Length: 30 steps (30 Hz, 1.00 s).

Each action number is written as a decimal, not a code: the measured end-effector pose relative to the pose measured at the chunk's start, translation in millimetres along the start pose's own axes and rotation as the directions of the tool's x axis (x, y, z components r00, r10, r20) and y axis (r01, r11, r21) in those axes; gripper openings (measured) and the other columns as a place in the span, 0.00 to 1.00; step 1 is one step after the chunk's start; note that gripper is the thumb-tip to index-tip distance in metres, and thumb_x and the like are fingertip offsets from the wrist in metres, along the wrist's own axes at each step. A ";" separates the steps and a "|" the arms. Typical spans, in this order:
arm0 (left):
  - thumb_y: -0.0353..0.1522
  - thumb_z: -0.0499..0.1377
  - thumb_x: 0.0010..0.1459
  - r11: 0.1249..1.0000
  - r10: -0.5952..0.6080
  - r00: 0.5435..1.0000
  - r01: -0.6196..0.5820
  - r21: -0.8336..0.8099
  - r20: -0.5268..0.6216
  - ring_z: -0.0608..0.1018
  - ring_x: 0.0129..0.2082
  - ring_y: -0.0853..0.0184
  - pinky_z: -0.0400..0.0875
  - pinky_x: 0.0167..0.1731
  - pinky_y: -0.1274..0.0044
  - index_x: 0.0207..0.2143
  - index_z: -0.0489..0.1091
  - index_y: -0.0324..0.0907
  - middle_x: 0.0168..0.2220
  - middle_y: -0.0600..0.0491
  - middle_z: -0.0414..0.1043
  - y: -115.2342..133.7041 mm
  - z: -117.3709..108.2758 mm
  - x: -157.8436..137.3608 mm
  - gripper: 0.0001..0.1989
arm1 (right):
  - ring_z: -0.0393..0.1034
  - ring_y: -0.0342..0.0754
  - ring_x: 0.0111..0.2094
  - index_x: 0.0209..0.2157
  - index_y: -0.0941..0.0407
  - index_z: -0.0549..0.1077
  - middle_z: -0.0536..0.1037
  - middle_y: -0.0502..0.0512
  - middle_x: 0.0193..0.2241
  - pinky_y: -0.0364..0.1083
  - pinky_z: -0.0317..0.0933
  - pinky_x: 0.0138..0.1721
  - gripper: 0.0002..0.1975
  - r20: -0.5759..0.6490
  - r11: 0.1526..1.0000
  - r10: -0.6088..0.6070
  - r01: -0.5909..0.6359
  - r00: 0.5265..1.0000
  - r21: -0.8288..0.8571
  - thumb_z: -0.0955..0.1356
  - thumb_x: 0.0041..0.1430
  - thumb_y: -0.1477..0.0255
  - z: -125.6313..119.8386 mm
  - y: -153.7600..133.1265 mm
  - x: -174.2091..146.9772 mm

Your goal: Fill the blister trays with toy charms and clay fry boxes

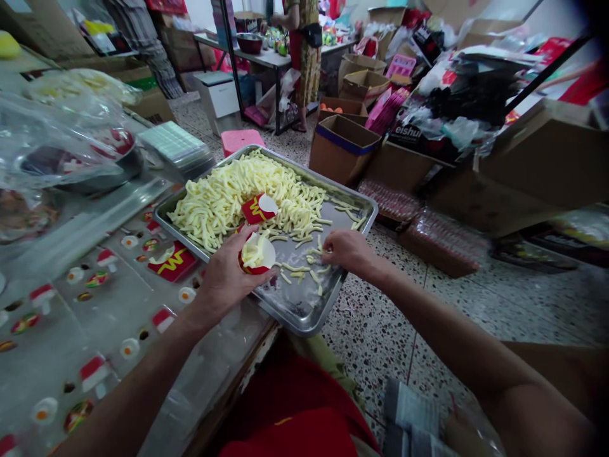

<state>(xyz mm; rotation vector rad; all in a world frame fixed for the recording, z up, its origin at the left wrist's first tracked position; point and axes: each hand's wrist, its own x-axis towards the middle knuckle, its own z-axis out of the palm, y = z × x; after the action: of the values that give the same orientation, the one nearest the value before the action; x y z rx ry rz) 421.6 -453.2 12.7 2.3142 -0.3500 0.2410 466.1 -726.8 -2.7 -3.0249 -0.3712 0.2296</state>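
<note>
Fries point(209, 200) sat heaped, pale and skinny, in a shiny metal tray point(280, 301) jutting off a plastic-covered table point(109, 317) over speckled floor point(366, 330), cardboard boxes point(340, 149) beyond. Left hand point(223, 270) gripped a part-filled red carton point(257, 270); right hand point(347, 251) curled by loose ones, couldn't tell if pinching any.

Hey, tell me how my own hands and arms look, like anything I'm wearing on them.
Your left hand and right hand are both ungloved. The left forearm and right forearm are bare, with no sleeve, watch or bracelet showing. Whether there are any rings is too unclear to tell.
</note>
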 end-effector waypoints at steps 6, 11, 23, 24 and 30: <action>0.41 0.72 0.46 0.999 -0.027 0.999 0.026 0.033 0.047 0.75 0.58 0.54 0.67 0.60 0.65 0.62 0.66 0.42 0.60 0.46 0.72 -1.9 2.7 -3.0 0.41 | 0.68 0.45 0.26 0.26 0.57 0.82 0.77 0.52 0.22 0.44 0.54 0.27 0.05 0.007 0.963 0.023 -0.024 1.000 0.270 0.73 0.47 0.70 -8.2 8.8 22.9; 0.42 0.71 0.46 0.996 -0.068 0.995 0.064 0.060 0.078 0.76 0.56 0.53 0.68 0.59 0.64 0.61 0.67 0.40 0.59 0.45 0.73 -7.5 6.2 -1.0 0.41 | 0.63 0.42 0.24 0.26 0.57 0.80 0.73 0.48 0.20 0.44 0.55 0.27 0.03 -0.178 0.892 -0.006 0.086 0.984 0.444 0.73 0.47 0.72 -37.0 55.8 18.5; 0.37 0.74 0.43 0.992 -0.043 0.985 0.023 0.121 0.165 0.76 0.55 0.51 0.70 0.57 0.63 0.62 0.66 0.37 0.57 0.41 0.73 12.9 29.0 8.5 0.43 | 0.70 0.52 0.30 0.28 0.57 0.82 0.79 0.59 0.25 0.48 0.55 0.32 0.05 -0.018 0.983 -0.027 0.023 0.999 -0.184 0.72 0.48 0.77 -13.1 25.3 3.7; 0.37 0.74 0.43 0.992 -0.047 0.985 0.026 0.127 0.164 0.76 0.55 0.51 0.71 0.56 0.63 0.61 0.66 0.38 0.56 0.41 0.74 10.7 31.2 9.2 0.43 | 0.69 0.50 0.29 0.27 0.57 0.81 0.78 0.58 0.24 0.48 0.55 0.31 0.04 -0.038 0.993 0.003 -0.007 0.999 -0.120 0.72 0.47 0.76 -13.3 24.0 3.1; 0.41 0.74 0.43 0.985 -0.036 0.991 0.013 0.174 0.130 0.75 0.56 0.49 0.71 0.55 0.62 0.62 0.64 0.39 0.56 0.40 0.72 -1.9 43.9 9.6 0.45 | 0.64 0.41 0.23 0.25 0.56 0.76 0.76 0.48 0.21 0.43 0.55 0.25 0.03 -0.130 0.728 0.043 0.058 0.991 0.683 0.73 0.44 0.75 -32.1 -13.8 -1.7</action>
<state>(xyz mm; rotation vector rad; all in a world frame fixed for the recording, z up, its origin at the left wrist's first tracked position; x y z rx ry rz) 434.1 -485.4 -16.1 2.5113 -0.3798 0.1083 466.3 -716.0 30.6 -2.2772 -0.2164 0.1172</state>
